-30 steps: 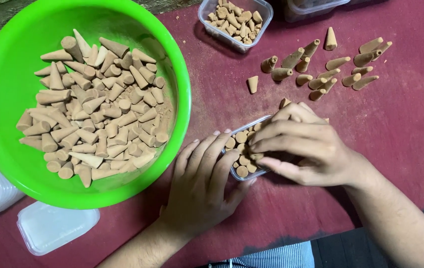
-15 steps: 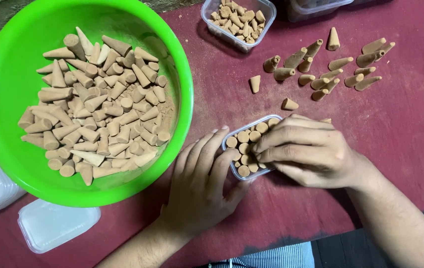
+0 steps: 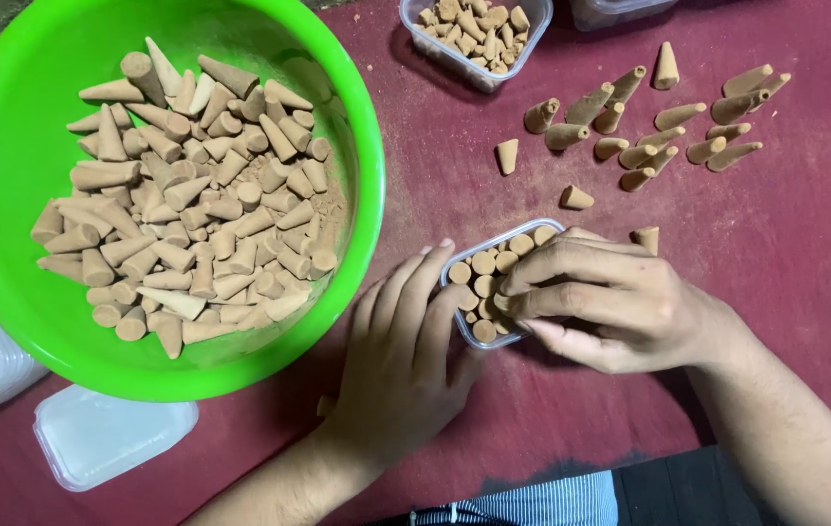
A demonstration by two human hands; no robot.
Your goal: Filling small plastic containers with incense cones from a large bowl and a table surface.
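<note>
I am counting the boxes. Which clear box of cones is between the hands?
The small box between the left hand and right hand; the other box is at the top edge.

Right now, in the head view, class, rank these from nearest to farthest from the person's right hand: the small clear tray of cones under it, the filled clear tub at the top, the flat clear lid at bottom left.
From the right hand:
1. Small clear tray: under its fingers, touching.
2. Filled clear tub: top edge, up and left.
3. Flat clear lid: bottom left, past the green bowl.
</note>
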